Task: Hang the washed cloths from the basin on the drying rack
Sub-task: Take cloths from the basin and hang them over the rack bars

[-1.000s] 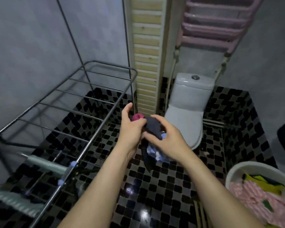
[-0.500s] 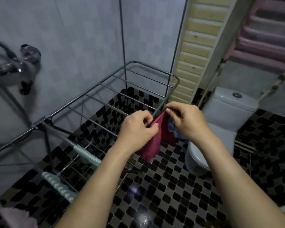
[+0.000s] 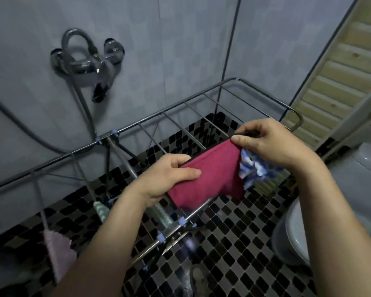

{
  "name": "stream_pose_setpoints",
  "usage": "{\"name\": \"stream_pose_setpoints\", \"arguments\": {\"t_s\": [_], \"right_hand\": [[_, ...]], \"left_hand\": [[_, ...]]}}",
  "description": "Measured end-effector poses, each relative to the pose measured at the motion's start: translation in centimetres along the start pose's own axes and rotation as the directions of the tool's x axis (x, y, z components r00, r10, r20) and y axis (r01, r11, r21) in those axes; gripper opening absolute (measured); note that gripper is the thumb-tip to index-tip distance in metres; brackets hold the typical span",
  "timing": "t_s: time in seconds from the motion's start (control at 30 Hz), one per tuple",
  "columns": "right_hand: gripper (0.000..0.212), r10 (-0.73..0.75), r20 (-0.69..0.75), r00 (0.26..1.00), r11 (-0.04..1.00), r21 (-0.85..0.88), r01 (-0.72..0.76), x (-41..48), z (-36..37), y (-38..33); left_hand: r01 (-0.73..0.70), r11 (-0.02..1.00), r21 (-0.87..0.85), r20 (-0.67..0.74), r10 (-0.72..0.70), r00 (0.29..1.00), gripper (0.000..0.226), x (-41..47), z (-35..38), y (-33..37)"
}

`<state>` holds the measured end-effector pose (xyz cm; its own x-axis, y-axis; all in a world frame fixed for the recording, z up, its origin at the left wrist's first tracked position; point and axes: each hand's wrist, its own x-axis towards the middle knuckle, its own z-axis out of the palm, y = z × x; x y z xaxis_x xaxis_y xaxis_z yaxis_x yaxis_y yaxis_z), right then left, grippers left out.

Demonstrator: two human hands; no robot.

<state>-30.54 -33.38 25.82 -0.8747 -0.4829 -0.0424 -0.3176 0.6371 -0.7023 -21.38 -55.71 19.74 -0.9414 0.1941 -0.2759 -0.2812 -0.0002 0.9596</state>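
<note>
A person is standing over a metal drying rack (image 3: 116, 131) in a tiled bathroom and is holding a red cloth (image 3: 212, 174) spread out between both hands. The left hand (image 3: 169, 179) is gripping the cloth's left edge, with its thumb lying flat on top and its fingers (image 3: 176, 160) curling round behind the fabric. The right hand (image 3: 272, 146) is pinching the upper right corner between its thumb and bent fingers. A blue-and-white cloth (image 3: 253, 170) is bunching up under that hand's palm; how it is being held is hidden.

The red cloth is hanging slanted above the right-hand part of the rack, with a dark strip running along its top edge. Its lower edge is hanging in front of the rack's near rail; whether it is touching the rail cannot be told.

Further left, a pink cloth (image 3: 59, 254) is hanging from one bar and a green-and-white striped cloth (image 3: 161, 215) is draping over lower bars. A chrome tap (image 3: 84, 65) is sticking out of the grey wall behind the rack, with a hose (image 3: 30, 136) trailing down from it. A white toilet (image 3: 298, 232) is standing to the right on the black-tiled floor (image 3: 244, 243).
</note>
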Motion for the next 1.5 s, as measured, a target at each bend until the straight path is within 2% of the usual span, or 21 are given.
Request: {"name": "stream_pose_setpoints", "arguments": {"t_s": [0.07,0.13,0.2,0.3,0.37,0.43,0.5,0.57,0.63,0.67,0.77,0.8,0.93,1.0,1.07,1.2,1.27,1.33,1.4,1.5], "right_hand": [[0.013,0.007,0.041,0.999,1.0,-0.007,-0.007,2.9,0.7,0.9],[0.016,0.033,0.053,0.998,0.999,-0.036,-0.032,6.5,3.0,2.8],[0.017,0.102,0.037,0.994,0.994,-0.049,-0.1,9.3,6.4,5.2],[0.022,0.186,0.084,0.979,0.983,-0.008,-0.186,11.6,10.5,8.1],[0.033,0.204,0.129,0.97,0.979,-0.022,-0.203,12.3,11.3,8.9],[0.043,0.214,0.246,0.945,0.977,-0.076,-0.201,12.7,11.1,9.0],[0.046,0.252,0.459,0.852,0.966,-0.169,-0.195,12.8,11.0,9.2],[0.055,0.319,0.647,0.693,0.933,-0.345,-0.107,12.8,11.3,9.1],[0.055,0.356,0.733,0.58,0.902,-0.432,-0.007,12.8,12.3,9.3],[0.046,0.343,0.75,0.566,0.904,-0.427,0.018,12.9,12.8,9.4],[0.012,0.279,0.769,0.576,0.934,-0.356,0.023,13.2,13.9,10.0],[0.01,0.27,0.77,0.578,0.942,-0.337,0.008,13.2,14.0,10.0],[0.042,0.294,0.774,0.561,0.938,-0.347,-0.012,12.9,14.2,9.8],[0.044,0.303,0.781,0.546,0.924,-0.382,0.033,12.6,14.5,9.7],[0.037,0.298,0.796,0.527,0.918,-0.391,0.07,12.3,14.8,9.6],[0.03,0.289,0.799,0.527,0.908,-0.404,0.115,12.3,14.8,9.5],[0.034,0.305,0.759,0.576,0.864,-0.475,0.168,12.6,14.4,9.7],[0.04,0.341,0.677,0.652,0.769,-0.6,0.221,12.9,13.6,9.8],[0.043,0.395,0.622,0.676,0.692,-0.686,0.227,12.7,12.7,9.4],[0.058,0.406,0.57,0.714,0.677,-0.713,0.184,12.3,12.6,9.0]], "left_hand": [[-0.014,1.0,-0.025,-0.158,0.01,0.987,0.01,1.0,-0.8,-0.4],[0.03,0.998,0.061,-0.372,-0.006,0.928,0.019,3.2,-1.8,-2.0],[0.143,0.973,0.179,-0.5,-0.035,0.865,0.022,5.3,-2.6,-4.0],[0.34,0.859,0.383,-0.62,-0.034,0.784,0.012,7.9,-3.3,-6.5],[0.409,0.805,0.43,-0.665,-0.025,0.747,0.004,8.8,-3.7,-7.0],[0.44,0.79,0.426,-0.688,-0.033,0.725,0.005,9.5,-4.3,-7.5],[0.464,0.797,0.388,-0.698,-0.075,0.712,0.01,9.9,-4.9,-7.8],[0.459,0.833,0.309,-0.692,-0.134,0.71,0.021,10.3,-5.3,-8.2],[0.422,0.879,0.222,-0.669,-0.178,0.722,0.027,10.7,-5.4,-8.4],[0.401,0.895,0.195,-0.664,-0.18,0.726,0.026,10.9,-5.4,-8.5],[0.339,0.927,0.161,-0.708,-0.131,0.694,0.017,11.4,-5.7,-9.0],[0.327,0.932,0.155,-0.735,-0.113,0.669,0.018,11.5,-5.8,-9.2],[0.35,0.931,0.102,-0.812,-0.125,0.569,0.019,11.9,-6.0,-9.5],[0.374,0.922,0.099,-0.829,-0.131,0.544,0.017,12.0,-6.1,-9.5],[0.383,0.918,0.101,-0.838,-0.129,0.53,0.017,12.1,-6.3,-9.4],[0.373,0.923,0.096,-0.838,-0.128,0.53,0.018,12.2,-6.7,-9.7],[0.358,0.929,0.089,-0.836,-0.126,0.534,0.019,12.1,-6.9,-9.9],[0.337,0.938,0.085,-0.83,-0.12,0.544,0.018,12.1,-7.0,-10.2],[0.319,0.943,0.093,-0.817,-0.111,0.566,0.017,11.8,-6.9,-10.6],[0.341,0.929,0.144,-0.798,-0.095,0.595,0.021,11.5,-6.5,-11.0]]}}
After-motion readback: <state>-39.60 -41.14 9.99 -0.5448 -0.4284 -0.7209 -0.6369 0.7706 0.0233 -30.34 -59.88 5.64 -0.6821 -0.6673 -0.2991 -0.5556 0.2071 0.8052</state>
